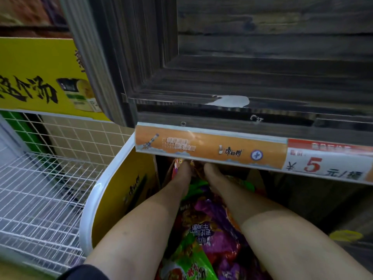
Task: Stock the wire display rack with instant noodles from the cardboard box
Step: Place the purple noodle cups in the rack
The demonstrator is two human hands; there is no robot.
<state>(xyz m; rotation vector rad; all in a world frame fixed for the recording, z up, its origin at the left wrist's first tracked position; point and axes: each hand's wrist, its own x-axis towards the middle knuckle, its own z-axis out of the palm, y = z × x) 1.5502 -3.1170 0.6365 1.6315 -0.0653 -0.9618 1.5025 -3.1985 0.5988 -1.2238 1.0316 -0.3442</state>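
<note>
Purple-and-green glossy instant noodle packets lie piled at lower centre, their long run pointing up the frame between both forearms. The left hand and right hand reach past them under an orange plastic shelf strip. It hides the fingers, so I cannot tell whether they grasp anything. The white wire display rack sits at the left of the frame, nearer the left hand, so a lifted packet would likely travel leftward. The strip carries Chinese brand lettering and a blue plus badge. A red-and-white price tag reads "¥ 5 元".
</note>
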